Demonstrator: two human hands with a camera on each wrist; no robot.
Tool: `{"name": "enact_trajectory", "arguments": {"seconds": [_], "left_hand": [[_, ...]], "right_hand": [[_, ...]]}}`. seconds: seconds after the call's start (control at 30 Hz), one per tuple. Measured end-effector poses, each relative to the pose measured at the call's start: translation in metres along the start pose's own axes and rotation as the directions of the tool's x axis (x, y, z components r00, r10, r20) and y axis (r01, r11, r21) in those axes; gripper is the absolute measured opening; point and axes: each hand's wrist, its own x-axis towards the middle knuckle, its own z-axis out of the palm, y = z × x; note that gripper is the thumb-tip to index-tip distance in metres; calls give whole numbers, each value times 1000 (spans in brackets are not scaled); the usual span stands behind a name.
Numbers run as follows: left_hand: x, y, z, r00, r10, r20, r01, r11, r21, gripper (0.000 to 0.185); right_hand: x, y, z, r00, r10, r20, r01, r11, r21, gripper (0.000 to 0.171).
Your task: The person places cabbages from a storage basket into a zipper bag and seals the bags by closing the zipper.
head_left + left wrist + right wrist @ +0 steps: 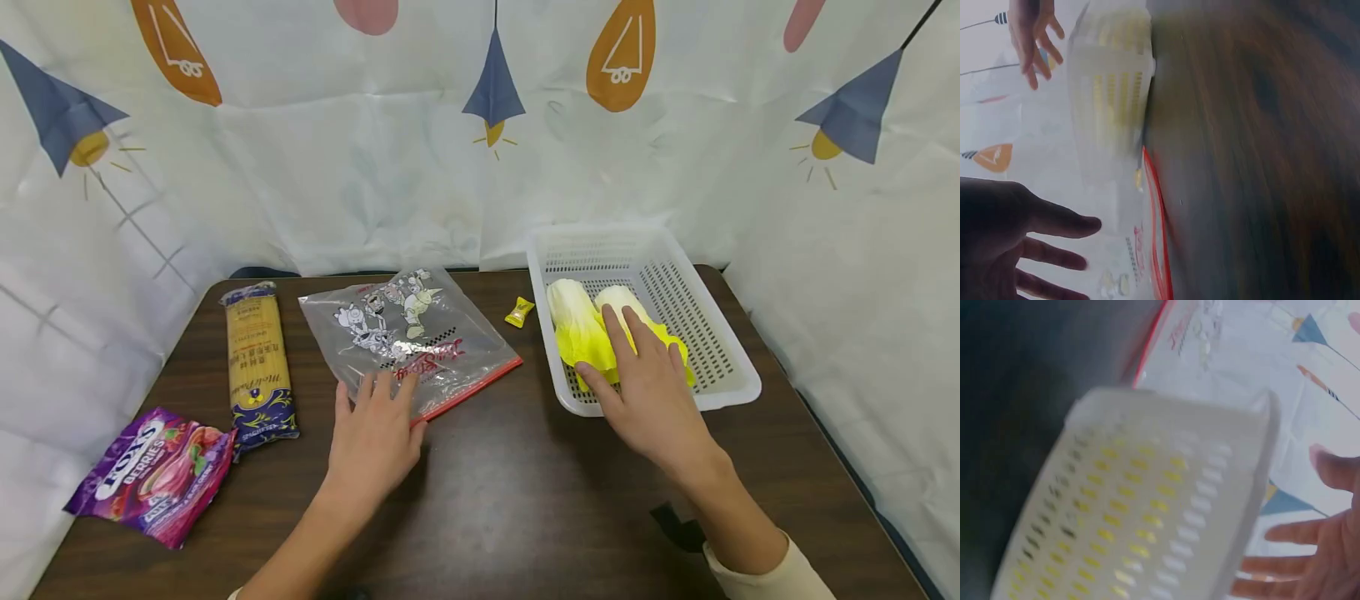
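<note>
My left hand (377, 437) is held with its fingers extended over the lower left edge of a clear zip bag (382, 333), which lies flat with its red zip strip towards me. In the left wrist view, thumb and fingers of that hand (1016, 247) are apart and hold nothing. My right hand (656, 404) is over the front of a white plastic basket (720, 354), fingers spread above two yellow-and-white napa cabbages (573, 317) inside. The right wrist view has this hand (1329, 537) beyond the basket rim, gripping nothing; whether its fingertips touch a cabbage is hidden.
A small yellow wrapped candy (519, 312) lies between bag and basket. On the left are a spaghetti pack (258, 358) and a purple candy bag (157, 475). A black patch (677, 527) is by my right forearm. A patterned curtain (420, 183) hangs behind the table.
</note>
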Motion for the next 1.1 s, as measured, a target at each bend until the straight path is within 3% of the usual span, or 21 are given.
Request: {"name": "enact_trajectory", "arguments": {"seconds": [0.17,0.37,0.77,0.93,1.1], "left_hand": [[1,-13,0,999,-12,53,11,1000,4,58],[2,-23,1,988,-21,154,25,1000,-19,63],[3,-34,12,986,-16,168,27,998,-64,50],[3,-37,15,992,-25,126,31,998,-46,55],[1,-39,17,990,-61,130,73,994,-86,63]], "right_hand": [[8,9,-20,999,-34,32,35,999,-16,78],[20,22,-46,988,21,150,-22,1000,1,79],[66,59,-79,936,33,350,33,983,-181,79],[87,66,-80,894,65,443,31,978,-206,77],[106,64,-70,814,162,558,-18,967,-255,83]]}}
